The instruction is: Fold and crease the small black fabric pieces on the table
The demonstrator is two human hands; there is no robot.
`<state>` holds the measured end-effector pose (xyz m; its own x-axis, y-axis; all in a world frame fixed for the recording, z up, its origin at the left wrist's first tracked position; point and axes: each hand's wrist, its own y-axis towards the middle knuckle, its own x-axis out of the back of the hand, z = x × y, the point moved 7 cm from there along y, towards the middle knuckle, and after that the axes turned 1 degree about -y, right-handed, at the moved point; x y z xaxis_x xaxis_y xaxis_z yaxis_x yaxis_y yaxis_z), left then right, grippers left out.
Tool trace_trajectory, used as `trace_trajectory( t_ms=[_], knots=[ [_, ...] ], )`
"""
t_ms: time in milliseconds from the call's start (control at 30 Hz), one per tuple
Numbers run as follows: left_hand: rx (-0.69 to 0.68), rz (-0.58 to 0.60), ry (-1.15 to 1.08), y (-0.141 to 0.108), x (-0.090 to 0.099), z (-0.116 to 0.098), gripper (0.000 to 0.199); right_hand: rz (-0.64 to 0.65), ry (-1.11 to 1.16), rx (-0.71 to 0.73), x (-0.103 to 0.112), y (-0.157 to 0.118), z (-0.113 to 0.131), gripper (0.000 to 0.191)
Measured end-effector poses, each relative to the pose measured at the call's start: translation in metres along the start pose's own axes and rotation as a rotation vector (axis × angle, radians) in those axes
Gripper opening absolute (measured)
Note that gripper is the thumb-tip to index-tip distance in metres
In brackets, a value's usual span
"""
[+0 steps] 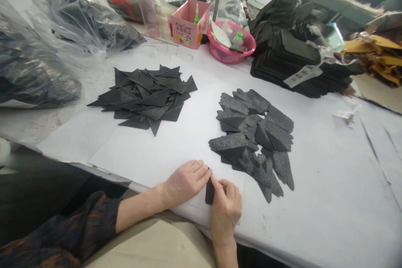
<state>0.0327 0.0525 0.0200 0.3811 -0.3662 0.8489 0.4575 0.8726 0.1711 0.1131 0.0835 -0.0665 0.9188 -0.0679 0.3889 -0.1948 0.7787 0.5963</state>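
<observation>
At the table's near edge, a small dark leather-like piece [209,191] lies between my hands. My left hand [190,178] reaches in from the left, its fingers pressed together and the tips at the top end of the piece. Thumb and curled fingers of my right hand [226,203] close on the right side of the same piece, partly covering it. Beyond my right hand, grey-speckled black pieces [232,142] lie overlapping in a spread. Farther left is a heap of smooth black triangular pieces [150,96].
A pink bowl [232,55] and a pink box [190,25], each with a green-tipped bottle, stand at the back. Near them are a pink-lidded bottle [147,8], stacked black material [289,58] and yellow scraps [380,58]. Plastic bags [78,21] fill the left.
</observation>
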Motion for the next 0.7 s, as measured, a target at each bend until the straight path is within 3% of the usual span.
trace_trajectory(
  t_ms=[233,700],
  knots=[
    [-0.014,-0.081,-0.033,-0.0043,0.0048,0.0051,0.016,-0.029,-0.003,0.006,0.0018,-0.0009,0.0009,0.025],
    [-0.015,-0.080,-0.074,-0.0051,0.0064,0.0069,0.014,-0.049,-0.003,0.003,0.0030,0.0030,0.0021,0.024]
  ],
)
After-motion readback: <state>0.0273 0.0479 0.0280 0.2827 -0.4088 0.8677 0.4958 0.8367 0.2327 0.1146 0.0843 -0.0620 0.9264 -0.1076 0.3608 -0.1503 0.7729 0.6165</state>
